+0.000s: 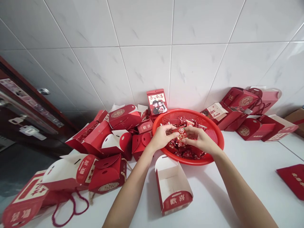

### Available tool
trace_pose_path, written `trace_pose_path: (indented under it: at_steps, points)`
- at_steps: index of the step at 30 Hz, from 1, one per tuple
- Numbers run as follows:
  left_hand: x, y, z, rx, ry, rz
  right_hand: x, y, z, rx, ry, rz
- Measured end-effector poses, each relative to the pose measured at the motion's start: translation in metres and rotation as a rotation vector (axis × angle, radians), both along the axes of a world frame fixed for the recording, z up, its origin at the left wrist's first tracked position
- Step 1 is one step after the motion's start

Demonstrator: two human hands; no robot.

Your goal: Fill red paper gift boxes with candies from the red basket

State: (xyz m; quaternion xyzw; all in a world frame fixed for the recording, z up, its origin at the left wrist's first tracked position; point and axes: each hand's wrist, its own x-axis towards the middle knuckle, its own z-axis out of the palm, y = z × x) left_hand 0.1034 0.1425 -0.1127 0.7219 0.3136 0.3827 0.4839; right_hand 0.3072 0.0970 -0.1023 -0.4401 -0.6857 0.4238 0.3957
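Both of my hands are over a red plastic basket [197, 161] that has perforated sides. My left hand [163, 136] pinches one side of a small red wrapped candy packet [181, 136] with gold and white print. My right hand [199, 138] has its fingers closed on the packet's other side. Beneath them, a heap of shiny red wrapped candies [188, 154] lies in the basket, partly hidden by the hands. Just in front of the basket, between my forearms, a red and white gift box [177, 202] stands open at the top with its bare white inside showing.
Several red gift boxes [108, 180] crowd the left side. A box with a cartoon couple [158, 103] leans by the tiled wall. More red boxes [251, 128] stand at the right rear, and a red envelope-like item [293, 180] lies at the right edge.
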Motion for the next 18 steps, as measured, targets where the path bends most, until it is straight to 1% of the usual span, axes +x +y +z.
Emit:
trace_pose_path:
  at_steps: [3,5,9,13,16,18]
  points:
    - [0.0013,0.0002,0.0006,-0.017,-0.043,0.0,0.0001,-0.0001,-0.0008,-0.06,0.06,0.04]
    - [0.0013,0.0009,0.0004,-0.035,-0.058,0.005,0.0006,0.0002,-0.0014,-0.077,0.095,0.022]
    - [0.0003,0.0027,-0.0017,-0.084,-0.044,0.043,0.0021,0.0014,-0.0008,-0.008,0.052,-0.044]
    - [-0.0003,0.0035,-0.003,-0.021,0.027,0.059,0.0034,0.0022,0.0008,0.088,-0.025,-0.061]
    - [-0.002,0.0034,-0.0014,0.03,0.082,0.044,0.0039,0.0027,0.0001,0.104,-0.045,-0.073]
    - [-0.004,0.0029,0.0013,0.092,0.165,0.067,0.004,0.003,-0.0009,0.107,-0.049,-0.117]
